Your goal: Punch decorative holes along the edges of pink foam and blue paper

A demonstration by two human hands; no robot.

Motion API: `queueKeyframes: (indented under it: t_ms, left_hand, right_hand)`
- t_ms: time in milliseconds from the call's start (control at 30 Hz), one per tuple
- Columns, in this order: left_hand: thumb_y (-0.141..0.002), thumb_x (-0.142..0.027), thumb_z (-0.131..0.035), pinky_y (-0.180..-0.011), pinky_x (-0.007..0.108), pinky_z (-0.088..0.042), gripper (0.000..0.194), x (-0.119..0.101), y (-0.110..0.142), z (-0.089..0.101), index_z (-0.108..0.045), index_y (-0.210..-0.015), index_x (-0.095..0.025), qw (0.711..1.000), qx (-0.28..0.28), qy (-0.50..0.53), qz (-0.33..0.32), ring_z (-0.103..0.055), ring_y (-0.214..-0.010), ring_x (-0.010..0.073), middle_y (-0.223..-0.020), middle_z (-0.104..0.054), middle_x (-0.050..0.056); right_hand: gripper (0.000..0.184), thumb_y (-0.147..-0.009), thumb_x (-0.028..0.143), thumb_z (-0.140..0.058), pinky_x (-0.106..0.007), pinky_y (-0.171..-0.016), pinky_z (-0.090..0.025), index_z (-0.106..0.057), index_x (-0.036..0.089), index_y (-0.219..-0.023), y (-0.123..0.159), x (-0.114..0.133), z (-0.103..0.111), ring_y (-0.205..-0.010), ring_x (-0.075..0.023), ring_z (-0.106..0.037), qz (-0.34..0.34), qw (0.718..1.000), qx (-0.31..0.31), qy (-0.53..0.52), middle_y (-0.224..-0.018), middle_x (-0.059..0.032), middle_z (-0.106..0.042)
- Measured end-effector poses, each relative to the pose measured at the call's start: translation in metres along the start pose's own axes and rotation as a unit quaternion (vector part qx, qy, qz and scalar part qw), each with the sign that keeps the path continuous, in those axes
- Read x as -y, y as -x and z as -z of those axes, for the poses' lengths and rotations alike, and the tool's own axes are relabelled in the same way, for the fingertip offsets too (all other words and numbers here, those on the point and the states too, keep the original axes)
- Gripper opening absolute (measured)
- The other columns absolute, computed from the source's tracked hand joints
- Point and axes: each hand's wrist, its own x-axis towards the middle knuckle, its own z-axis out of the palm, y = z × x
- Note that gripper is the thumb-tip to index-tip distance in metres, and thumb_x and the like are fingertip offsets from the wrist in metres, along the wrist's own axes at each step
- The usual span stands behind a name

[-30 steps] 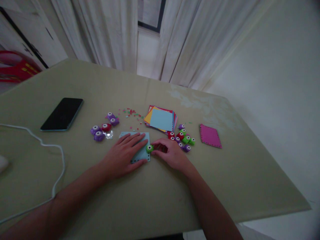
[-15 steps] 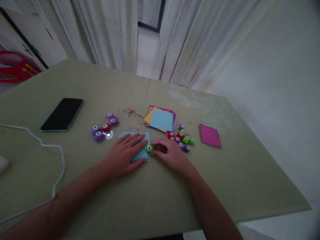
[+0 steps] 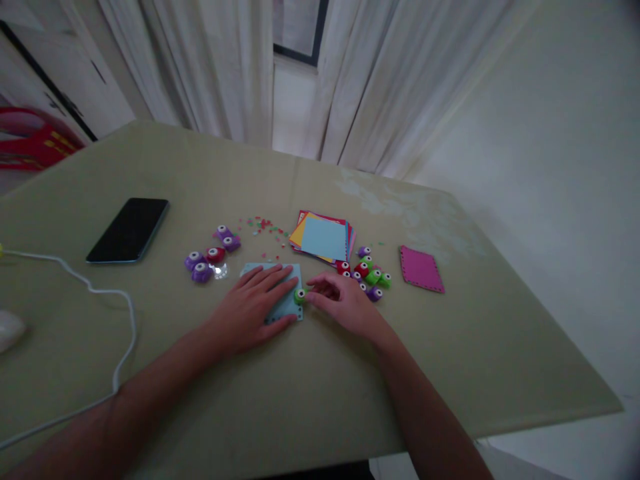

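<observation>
My left hand [image 3: 250, 303] lies flat, fingers spread, on a light blue paper square [image 3: 287, 303] whose near edge carries a row of small holes. My right hand [image 3: 343, 303] pinches a small green punch [image 3: 299, 295] that sits on the right edge of that sheet. Just beyond my right hand lies a cluster of little red, green and purple punches [image 3: 367, 273]. Behind the sheet rests a stack of coloured paper squares [image 3: 324, 238] with a blue one on top.
A pink sheet [image 3: 421, 269] with punched edges lies to the right. Purple and red punches [image 3: 207, 260] sit left of the blue sheet, with paper confetti [image 3: 263, 227] behind. A black phone [image 3: 129, 229] and a white cable [image 3: 107, 300] are at the left.
The view has shifted slightly. My right hand's fingers have closed down more over the green punch; my left hand stays flat on the sheet.
</observation>
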Motion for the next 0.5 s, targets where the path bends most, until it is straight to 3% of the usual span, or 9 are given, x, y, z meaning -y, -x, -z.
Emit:
queueKeyframes:
  t_ms: [233,500]
  left_hand:
    - [-0.104,-0.063,-0.057,-0.130,0.058,-0.032,0.067,-0.002,-0.003,0.002,-0.054,-0.159,-0.025,1.000,0.016,-0.008,0.006,-0.045,-0.156,0.0339,-0.171,-0.046,0.011]
    - [-0.101,-0.064,-0.060,-0.128,0.061,-0.033,0.066,0.000,-0.004,0.000,-0.058,-0.156,-0.028,1.000,-0.002,0.005,0.010,-0.047,-0.154,0.0360,-0.169,-0.050,0.010]
  right_hand:
    - [0.029,-0.087,0.038,-0.087,-0.026,-0.063,-0.053,-0.074,0.015,-0.099,-0.014,0.000,-0.002,-0.068,-0.0150,-0.068,-0.070,0.997,0.000,-0.030,-0.082,-0.0044,-0.077]
    - [0.031,-0.082,0.039,-0.091,-0.023,-0.055,-0.049,-0.072,0.016,-0.091,-0.028,0.020,0.006,-0.062,-0.0145,-0.067,-0.147,0.987,0.055,0.035,-0.070,-0.0013,-0.073]
